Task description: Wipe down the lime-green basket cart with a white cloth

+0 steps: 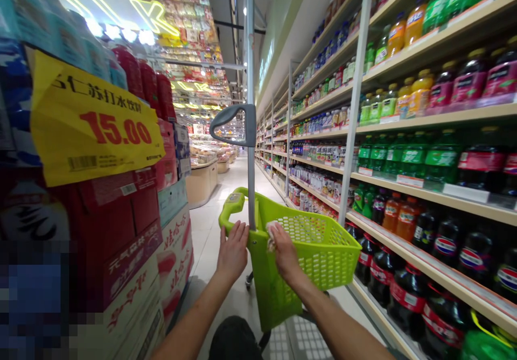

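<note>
A lime-green shopping basket, with perforated sides, sits on a wheeled trolley frame in front of me. Beside its rear corner, below the loop-shaped green handle, my left hand has its fingers stretched out, holding nothing. The fingertips look to be touching the green plastic. My right hand is closed on a crumpled whitish cloth at the basket's near rim. Between the hands rises a grey metal pole, which carries a dark grey loop grip higher up.
Drink shelves line the right side, full of bottles. Stacked drink cartons stand close on the left under a yellow price sign. A tiled aisle runs ahead past display counters. My dark-clothed knee is below.
</note>
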`<state>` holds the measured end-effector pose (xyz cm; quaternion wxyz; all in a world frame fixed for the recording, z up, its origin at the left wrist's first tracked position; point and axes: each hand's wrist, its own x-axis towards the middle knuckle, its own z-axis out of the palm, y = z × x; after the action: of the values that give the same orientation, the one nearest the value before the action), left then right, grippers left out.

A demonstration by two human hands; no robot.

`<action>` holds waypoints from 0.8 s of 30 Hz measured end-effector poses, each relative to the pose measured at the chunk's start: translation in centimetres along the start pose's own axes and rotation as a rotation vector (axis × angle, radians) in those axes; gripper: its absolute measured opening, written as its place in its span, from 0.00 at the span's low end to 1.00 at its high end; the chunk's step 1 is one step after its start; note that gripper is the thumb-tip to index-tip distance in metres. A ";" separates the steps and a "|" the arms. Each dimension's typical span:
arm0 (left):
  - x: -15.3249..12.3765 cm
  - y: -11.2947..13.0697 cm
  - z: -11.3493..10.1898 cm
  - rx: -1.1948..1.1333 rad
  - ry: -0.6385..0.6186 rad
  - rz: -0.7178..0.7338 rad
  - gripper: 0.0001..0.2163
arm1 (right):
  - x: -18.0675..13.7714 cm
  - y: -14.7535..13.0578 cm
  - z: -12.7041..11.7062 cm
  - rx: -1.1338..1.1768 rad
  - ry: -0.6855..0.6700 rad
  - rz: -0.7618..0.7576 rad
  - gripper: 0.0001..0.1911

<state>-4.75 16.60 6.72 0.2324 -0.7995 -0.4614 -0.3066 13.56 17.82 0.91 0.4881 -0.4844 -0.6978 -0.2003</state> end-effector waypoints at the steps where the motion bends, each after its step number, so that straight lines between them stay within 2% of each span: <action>1: 0.1 -0.1 -0.2 -0.002 -0.009 0.017 0.25 | 0.2 -1.1 0.3 0.008 0.011 -0.089 0.25; 4: 0.0 -0.4 -0.6 -0.006 -0.002 0.044 0.25 | -1.6 -2.9 0.9 -0.012 0.023 -0.302 0.24; 8: -0.2 -0.1 -0.5 -0.007 0.019 0.026 0.26 | -6.7 -2.1 0.6 -0.074 -0.151 -0.431 0.21; 11: -0.3 0.1 -0.2 -0.012 0.022 0.037 0.27 | -6.8 -1.9 -0.5 -0.094 -0.190 -0.442 0.20; 16: -0.2 -0.2 0.0 -0.014 0.033 0.071 0.27 | -2.6 -2.7 -1.8 -0.093 -0.055 -0.388 0.24; 18: -0.3 -0.2 0.1 -0.025 0.035 0.075 0.27 | -3.8 -2.3 -1.5 -0.104 -0.112 -0.418 0.22; 21: -0.5 -0.2 0.2 -0.044 0.033 0.074 0.27 | -7.6 -1.3 -0.9 -0.111 -0.262 -0.474 0.20; 24: -0.6 0.0 0.1 -0.037 0.023 0.071 0.28 | -8.1 -1.5 -1.2 -0.091 -0.256 -0.438 0.21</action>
<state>-4.94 16.33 6.19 0.2333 -0.8160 -0.4243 -0.3157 13.30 12.36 -5.34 0.3183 -0.3648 -0.8324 -0.2696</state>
